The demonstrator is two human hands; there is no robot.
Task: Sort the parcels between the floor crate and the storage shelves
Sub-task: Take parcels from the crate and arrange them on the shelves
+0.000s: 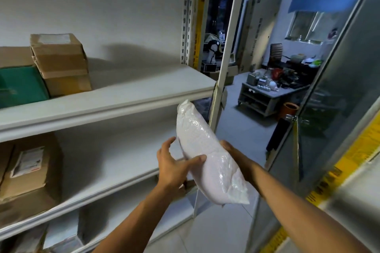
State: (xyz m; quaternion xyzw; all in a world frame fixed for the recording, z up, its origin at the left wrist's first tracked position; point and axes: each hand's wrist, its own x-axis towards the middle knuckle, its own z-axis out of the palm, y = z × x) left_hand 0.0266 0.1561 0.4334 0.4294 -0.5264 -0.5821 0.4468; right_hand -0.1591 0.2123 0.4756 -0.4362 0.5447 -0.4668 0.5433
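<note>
The person stands at the right end of the white shelves (115, 107) with a white plastic parcel (205, 156) held up between both hands, in the air in front of the shelf unit's corner post. The parcel is a soft, crinkled bag, tilted so its top end leans up and to the left toward the edge of the middle shelf board and its bottom corner hangs down to the right. It touches no shelf.

The left hand (174, 165) grips the parcel's left side, thumb laid across the front of the bag and fingers curling round its edge. The right hand (232, 150) is mostly hidden behind the parcel; its fingers wrap the right edge, so it holds the bag too.

On the middle shelf, well to the left, sits a brown cardboard box (61, 63) with tape across it, and just beside it a green box (22, 86) with another brown one on top. On the shelf below, also at the far left, rests a bigger cardboard box (30, 168) with a white label on its face. The stretch of both shelves nearest the parcel is bare board.

To the right is a glass door (329, 98) with a yellow strip along its frame, and beyond it a low cart (265, 98) crowded with small items.
</note>
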